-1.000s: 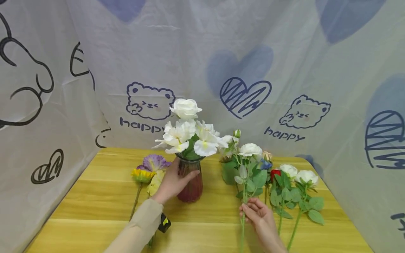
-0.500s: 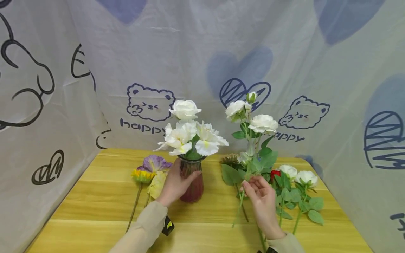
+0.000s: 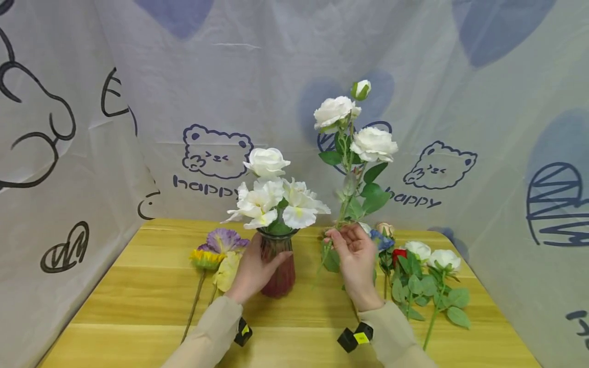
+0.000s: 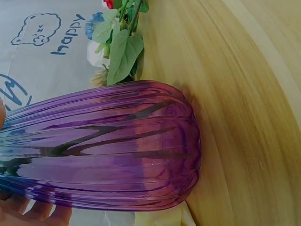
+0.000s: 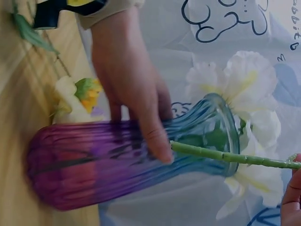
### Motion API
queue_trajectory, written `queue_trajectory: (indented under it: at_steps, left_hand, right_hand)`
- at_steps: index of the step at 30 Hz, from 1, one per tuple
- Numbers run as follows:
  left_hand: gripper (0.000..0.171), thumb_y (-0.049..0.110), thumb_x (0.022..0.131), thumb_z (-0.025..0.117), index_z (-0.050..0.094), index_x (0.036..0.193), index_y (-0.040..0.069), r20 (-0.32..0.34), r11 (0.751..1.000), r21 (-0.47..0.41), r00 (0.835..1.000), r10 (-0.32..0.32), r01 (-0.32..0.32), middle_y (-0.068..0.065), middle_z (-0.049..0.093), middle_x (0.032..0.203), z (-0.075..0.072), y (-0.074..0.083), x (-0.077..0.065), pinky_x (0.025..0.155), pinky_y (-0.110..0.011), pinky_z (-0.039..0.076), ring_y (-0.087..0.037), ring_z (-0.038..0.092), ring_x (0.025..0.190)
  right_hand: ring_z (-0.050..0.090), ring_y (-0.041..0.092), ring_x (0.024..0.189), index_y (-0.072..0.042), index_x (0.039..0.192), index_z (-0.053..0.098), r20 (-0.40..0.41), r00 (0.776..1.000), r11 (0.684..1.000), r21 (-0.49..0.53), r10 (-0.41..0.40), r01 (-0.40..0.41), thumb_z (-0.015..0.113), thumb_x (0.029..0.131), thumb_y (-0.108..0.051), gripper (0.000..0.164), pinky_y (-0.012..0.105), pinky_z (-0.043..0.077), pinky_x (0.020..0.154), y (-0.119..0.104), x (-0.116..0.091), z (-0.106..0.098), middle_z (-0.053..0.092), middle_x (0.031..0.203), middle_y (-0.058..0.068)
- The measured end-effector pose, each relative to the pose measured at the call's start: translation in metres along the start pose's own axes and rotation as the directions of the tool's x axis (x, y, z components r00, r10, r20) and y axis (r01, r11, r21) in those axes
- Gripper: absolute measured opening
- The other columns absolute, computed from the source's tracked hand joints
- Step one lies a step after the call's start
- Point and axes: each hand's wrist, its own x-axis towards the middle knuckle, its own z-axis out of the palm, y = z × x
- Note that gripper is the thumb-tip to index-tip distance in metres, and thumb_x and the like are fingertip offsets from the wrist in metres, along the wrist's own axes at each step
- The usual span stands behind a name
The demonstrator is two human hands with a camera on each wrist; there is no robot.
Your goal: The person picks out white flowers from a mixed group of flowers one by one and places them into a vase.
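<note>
From the ribbed vase (image 3: 281, 276) as clock centre in the head view, the white rose spray (image 3: 368, 145) rises toward one o'clock, its stem pinched by the right hand (image 3: 356, 258) at three. The left hand (image 3: 253, 268) grips the vase's nine o'clock side; white blooms (image 3: 264, 202) fill its mouth. On the wooden surface (image 3: 285, 347), a purple flower (image 3: 224, 240) lies toward ten, white roses (image 3: 444, 259) at three. Printed cloth (image 3: 276, 87) hangs at twelve.
</note>
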Motion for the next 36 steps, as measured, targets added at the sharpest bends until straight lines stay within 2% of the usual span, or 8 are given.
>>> queue_trajectory:
  at_steps: [4,8,14,21,29,31,36]
  left_hand:
    - [0.076,0.041,0.088,0.077,0.043,0.145,0.004,0.002,1.0,-0.005,1.0,0.011,-0.011,-0.02,0.059,0.137,0.0,0.0,0.0,0.112,-0.054,0.048,-0.037,0.058,0.129]
    - [0.076,0.04,0.088,0.077,0.042,0.146,0.005,0.004,1.0,-0.008,1.0,0.018,-0.018,-0.02,0.059,0.138,-0.001,0.001,0.0,0.112,-0.054,0.047,-0.036,0.058,0.13]
    - [0.077,0.04,0.088,0.077,0.042,0.147,0.005,0.007,1.0,0.002,1.0,0.017,-0.017,-0.019,0.058,0.139,-0.001,0.002,0.001,0.113,-0.053,0.047,-0.035,0.057,0.131]
    - [0.079,0.04,0.088,0.078,0.04,0.148,0.005,0.011,1.0,0.002,1.0,0.005,-0.005,-0.019,0.056,0.142,-0.002,0.001,0.002,0.114,-0.053,0.045,-0.035,0.055,0.134]
    - [0.075,0.037,0.087,0.079,0.043,0.145,0.006,-0.002,1.0,-0.026,1.0,0.017,-0.017,-0.018,0.06,0.137,0.0,0.001,0.002,0.112,-0.051,0.048,-0.034,0.059,0.129]
    - [0.075,0.036,0.087,0.079,0.044,0.145,0.006,-0.007,0.999,-0.024,1.0,0.025,-0.025,-0.018,0.06,0.136,0.0,0.001,0.002,0.111,-0.051,0.049,-0.033,0.06,0.129]
    - [0.074,0.034,0.087,0.08,0.044,0.144,0.005,-0.019,0.999,-0.018,0.999,0.049,-0.049,-0.018,0.061,0.135,-0.001,0.001,0.002,0.111,-0.051,0.049,-0.034,0.06,0.128]
  right_hand:
    - [0.069,0.004,0.075,0.017,0.105,0.057,-0.01,1.0,1.0,0.015,-0.024,0.024,0.058,0.099,0.002,0.016,0.016,0.054,0.067,-0.005,0.014,0.014,0.073,0.086,-0.011]
    - [0.068,0.004,0.076,0.012,0.111,0.06,-0.032,0.999,0.999,0.032,-0.041,0.042,0.057,0.099,0.001,0.016,0.017,0.055,0.067,-0.012,0.028,0.028,0.072,0.087,-0.012]
    - [0.068,0.004,0.078,0.004,0.112,0.063,-0.075,0.993,0.99,0.098,-0.094,0.101,0.057,0.099,0.001,0.014,0.018,0.057,0.072,-0.021,0.04,0.047,0.072,0.088,-0.011]
    - [0.067,0.003,0.075,0.015,0.108,0.06,-0.088,0.976,0.975,0.084,-0.198,0.205,0.058,0.097,0.005,0.015,0.018,0.056,0.07,-0.018,0.049,0.065,0.071,0.086,-0.014]
    - [0.067,0.004,0.075,0.013,0.11,0.06,-0.093,0.981,0.979,0.096,-0.173,0.182,0.058,0.098,0.003,0.016,0.019,0.058,0.073,-0.021,0.054,0.071,0.07,0.086,-0.012]
    - [0.067,0.003,0.075,0.015,0.108,0.059,-0.08,0.979,0.978,0.08,-0.185,0.192,0.059,0.097,0.004,0.016,0.019,0.057,0.072,-0.019,0.054,0.073,0.071,0.086,-0.007]
    - [0.065,0.0,0.075,0.016,0.104,0.059,-0.006,0.983,0.983,-0.009,-0.185,0.185,0.059,0.096,0.004,0.014,0.016,0.056,0.071,-0.009,0.049,0.076,0.07,0.088,0.025]
